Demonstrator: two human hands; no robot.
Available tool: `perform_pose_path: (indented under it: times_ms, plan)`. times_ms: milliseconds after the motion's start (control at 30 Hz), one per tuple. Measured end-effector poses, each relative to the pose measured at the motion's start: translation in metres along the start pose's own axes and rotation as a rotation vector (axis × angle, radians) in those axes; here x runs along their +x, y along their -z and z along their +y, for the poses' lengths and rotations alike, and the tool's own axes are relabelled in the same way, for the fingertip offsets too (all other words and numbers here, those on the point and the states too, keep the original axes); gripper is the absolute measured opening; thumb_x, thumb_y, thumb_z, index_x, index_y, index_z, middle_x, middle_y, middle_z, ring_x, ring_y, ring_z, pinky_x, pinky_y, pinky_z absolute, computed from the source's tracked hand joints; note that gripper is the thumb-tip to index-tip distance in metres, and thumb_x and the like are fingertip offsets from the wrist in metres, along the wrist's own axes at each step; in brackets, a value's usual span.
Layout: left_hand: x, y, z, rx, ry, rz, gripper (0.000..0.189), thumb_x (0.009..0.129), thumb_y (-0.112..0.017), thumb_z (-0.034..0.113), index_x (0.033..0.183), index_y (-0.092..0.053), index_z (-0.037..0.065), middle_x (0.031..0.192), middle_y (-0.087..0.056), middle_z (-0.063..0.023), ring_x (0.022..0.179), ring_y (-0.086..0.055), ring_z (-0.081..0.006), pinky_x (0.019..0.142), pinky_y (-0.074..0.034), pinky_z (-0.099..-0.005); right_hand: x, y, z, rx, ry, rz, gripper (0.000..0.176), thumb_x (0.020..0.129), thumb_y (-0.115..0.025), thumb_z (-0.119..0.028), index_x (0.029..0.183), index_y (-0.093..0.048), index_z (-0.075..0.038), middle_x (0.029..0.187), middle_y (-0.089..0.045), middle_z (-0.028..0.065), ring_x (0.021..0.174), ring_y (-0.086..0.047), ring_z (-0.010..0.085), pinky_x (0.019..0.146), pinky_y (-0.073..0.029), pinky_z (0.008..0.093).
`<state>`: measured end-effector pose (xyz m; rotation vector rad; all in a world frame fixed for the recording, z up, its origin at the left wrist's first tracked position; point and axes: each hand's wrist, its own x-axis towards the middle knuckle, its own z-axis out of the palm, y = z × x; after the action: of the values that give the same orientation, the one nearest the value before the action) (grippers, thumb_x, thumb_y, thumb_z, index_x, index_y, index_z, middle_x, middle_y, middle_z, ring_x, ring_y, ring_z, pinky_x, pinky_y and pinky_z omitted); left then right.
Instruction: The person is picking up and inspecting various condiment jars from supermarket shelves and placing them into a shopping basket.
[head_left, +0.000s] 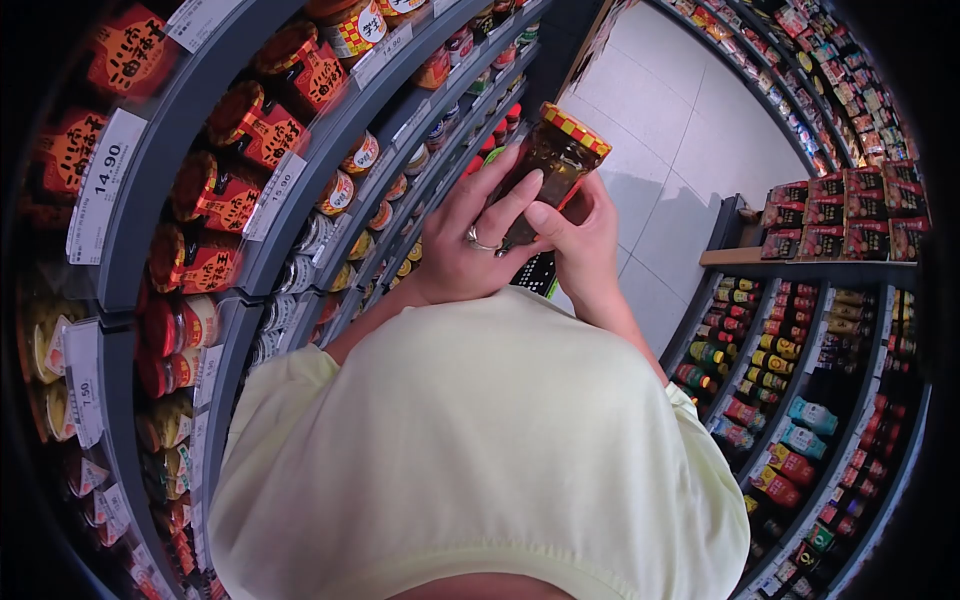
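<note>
A glass jar (pixel 560 150) with dark contents and a red-and-yellow checkered lid is held up in front of my chest, tilted, its lid pointing away from me. My left hand (pixel 480 225), with a ring on one finger, wraps round the jar's left side. On the right side my right hand (pixel 582 235) grips the same jar, its thumb across the near part and its fingers partly hidden behind the glass. Part of the jar's label is covered by my fingers.
Shelves (pixel 195 130) of jars with price tags (pixel 105 185) curve along the left. Lower right, more shelves (pixel 765 370) hold bottles and packets, with stacked red packages (pixel 845 215) above. Tiled floor (pixel 650 120) lies beyond my hands.
</note>
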<state>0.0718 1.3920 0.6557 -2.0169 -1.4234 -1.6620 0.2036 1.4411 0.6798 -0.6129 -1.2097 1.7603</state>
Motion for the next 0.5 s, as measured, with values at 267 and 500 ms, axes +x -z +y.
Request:
perform_pose_path:
  times_ms: [267, 500]
  plan:
    - [0.010, -0.003, 0.007, 0.139, -0.120, 0.031, 0.053, 0.069, -0.078, 0.018, 0.119, -0.060, 0.015, 0.126, -0.054, -0.0149, 0.101, -0.061, -0.0294, 0.083, -0.054, -0.0354, -0.003, 0.005, -0.002, 0.206, -0.011, -0.031, 0.063, 0.075, -0.077, -0.019, 0.126, -0.045, 0.000, 0.112, -0.058, 0.0078, 0.102, -0.056, 0.0157, 0.088, -0.046, 0.0294]
    - [0.009, -0.008, 0.004, 0.078, -0.107, 0.072, 0.055, 0.066, -0.080, 0.017, 0.118, -0.061, 0.016, 0.126, -0.054, -0.0132, 0.101, -0.060, -0.0290, 0.083, -0.054, -0.0349, -0.002, 0.001, -0.005, 0.206, 0.027, -0.007, 0.064, 0.078, -0.074, -0.017, 0.129, -0.040, 0.000, 0.117, -0.055, 0.0088, 0.105, -0.055, 0.0162, 0.091, -0.044, 0.0297]
